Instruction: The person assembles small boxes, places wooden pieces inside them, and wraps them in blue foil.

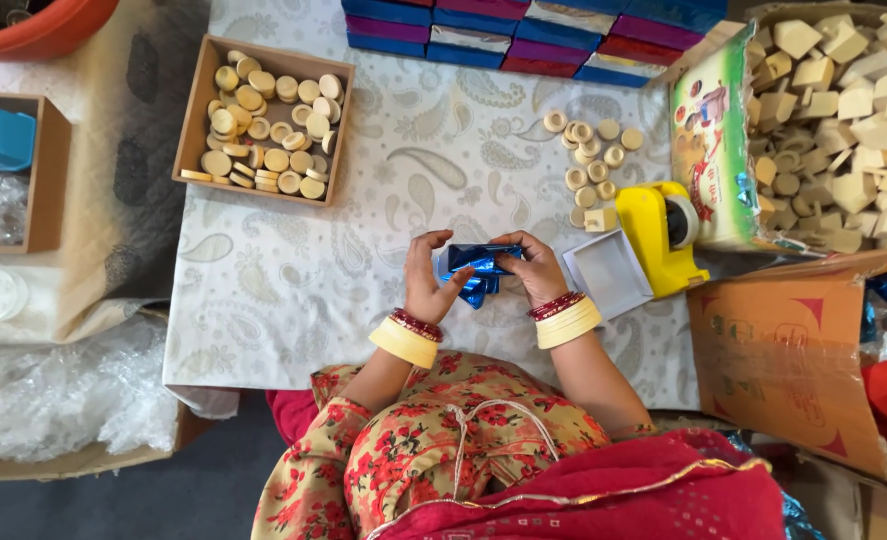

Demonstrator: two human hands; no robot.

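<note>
Wrapping step, by the look of it: both hands busy folding shiny blue foil around a small box (pixel 478 262), just above the lap on the patterned surface (pixel 293 290). Left hand (pixel 426 283) curled around the left end, fingers closed on the foil, thumb pressing on top. Right hand (pixel 535 267) pinching the right end the same way, fingers bent over the top edge. So neither hand open, both gripping the same packet.

Long axis of the packet running left to right across the view, roughly level, ends pointing at each palm. Loose foil hanging off the lower left side, not yet tucked in.

Probably calling for a firm crease on that loose flap next, then something to seal it, with the yellow tape dispenser (pixel 660 235) sitting just to the right, near the right hand. Also an open white box lid (pixel 608 273) lying right beside that hand.

Further off: a cardboard tray of round wooden discs (pixel 263 118) up left, a loose cluster of wooden rings (pixel 591 150) up right, a stack of finished blue and purple boxes (pixel 523 35) along the top, and a big carton of wooden blocks (pixel 843 120) at far right.
</note>
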